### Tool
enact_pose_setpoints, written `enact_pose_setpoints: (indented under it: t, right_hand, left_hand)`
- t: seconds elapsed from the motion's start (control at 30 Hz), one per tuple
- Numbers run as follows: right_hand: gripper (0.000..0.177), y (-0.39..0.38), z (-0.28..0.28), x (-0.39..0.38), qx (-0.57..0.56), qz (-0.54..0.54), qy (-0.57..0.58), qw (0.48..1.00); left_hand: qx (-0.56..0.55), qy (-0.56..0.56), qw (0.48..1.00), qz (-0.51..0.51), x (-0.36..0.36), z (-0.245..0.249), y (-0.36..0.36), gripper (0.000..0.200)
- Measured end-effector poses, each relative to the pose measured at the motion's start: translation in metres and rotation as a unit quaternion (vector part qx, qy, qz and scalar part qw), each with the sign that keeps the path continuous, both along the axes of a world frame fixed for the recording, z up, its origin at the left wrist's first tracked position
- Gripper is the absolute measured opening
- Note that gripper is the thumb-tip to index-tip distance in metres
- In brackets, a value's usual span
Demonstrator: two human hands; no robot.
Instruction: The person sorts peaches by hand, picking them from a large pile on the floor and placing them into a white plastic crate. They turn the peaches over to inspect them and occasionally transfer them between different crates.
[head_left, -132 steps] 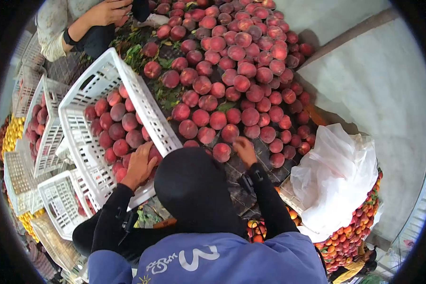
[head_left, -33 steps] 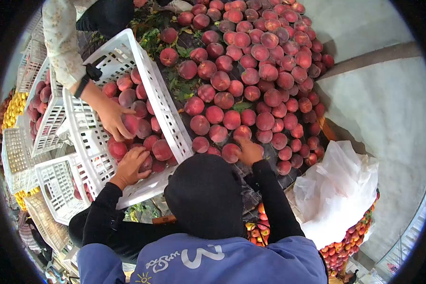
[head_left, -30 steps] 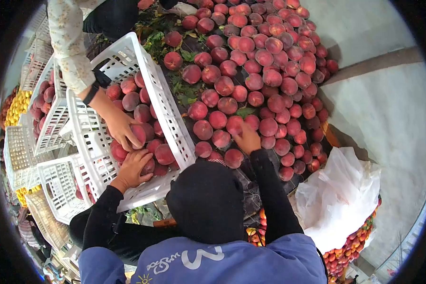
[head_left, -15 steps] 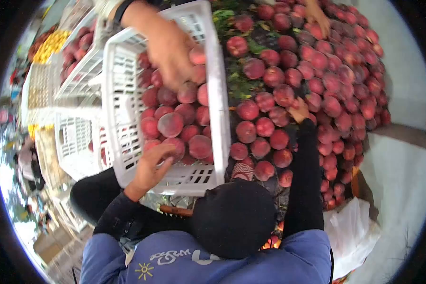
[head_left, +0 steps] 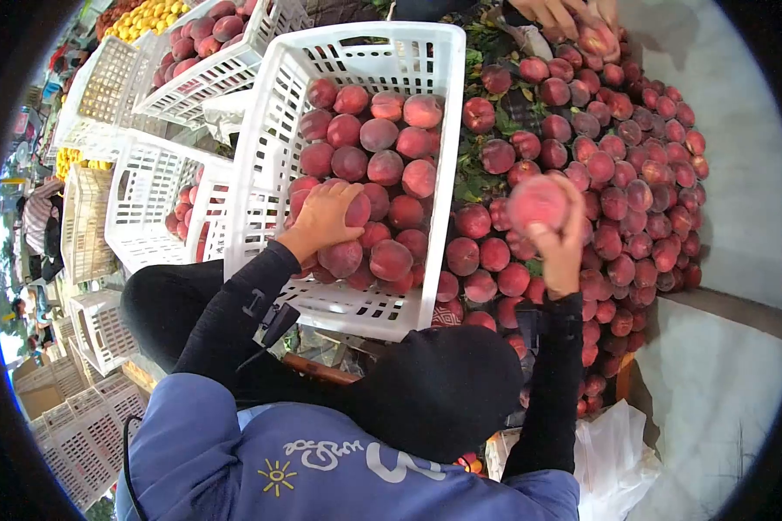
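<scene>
Red-pink peach [head_left: 537, 201], one item, raised above the loose heap, just right of the white plastic crate [head_left: 347, 306]. Held in the right hand [head_left: 563, 252], fingers wrapped round its lower side from beneath.

Left hand [head_left: 321, 217]: laid on the crated peaches [head_left: 382, 148], fingers bent over one fruit; whether it is actually gripped cannot be told.

Crate: tilted, partly filled, near wall towards the person.

Heap of peaches [head_left: 617, 200]: spread to the right, green leaves along its crate-side edge.

Another person's hands [head_left: 565, 13]: top edge, on a peach.

Further white crates [head_left: 148, 200]: left side, some holding peaches; yellow fruit [head_left: 143, 16] at upper left.
</scene>
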State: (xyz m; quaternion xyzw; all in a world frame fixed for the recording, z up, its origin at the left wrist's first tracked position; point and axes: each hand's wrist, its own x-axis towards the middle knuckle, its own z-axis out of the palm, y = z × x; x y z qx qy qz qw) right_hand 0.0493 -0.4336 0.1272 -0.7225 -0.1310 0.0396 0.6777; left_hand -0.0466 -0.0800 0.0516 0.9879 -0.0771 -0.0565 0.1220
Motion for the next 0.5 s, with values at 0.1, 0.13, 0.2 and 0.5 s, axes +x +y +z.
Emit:
enact_pose_setpoints:
  t: [0.1,0.13,0.2,0.5]
  right_hand:
    - [0.061,0.057,0.039,0.003,-0.1,0.185,-0.165,0.963]
    - [0.06,0.077,0.047,0.007,-0.123,0.242,-0.203,0.941]
    - [0.06,0.114,0.038,0.01,-0.227,0.294,-0.313,0.874]
    - [0.047,0.159,-0.016,0.026,-0.484,0.446,-0.306,0.688]
  left_hand:
    - [-0.113,0.031,0.99,0.073,-0.002,0.0,0.003,0.08]
    - [-0.08,0.018,0.995,0.051,-0.004,-0.002,0.003,0.081]
    - [-0.052,0.003,0.998,0.035,-0.01,-0.001,0.003,0.082]
    - [-0.149,0.012,0.989,-0.016,0.001,0.009,-0.017,0.085]
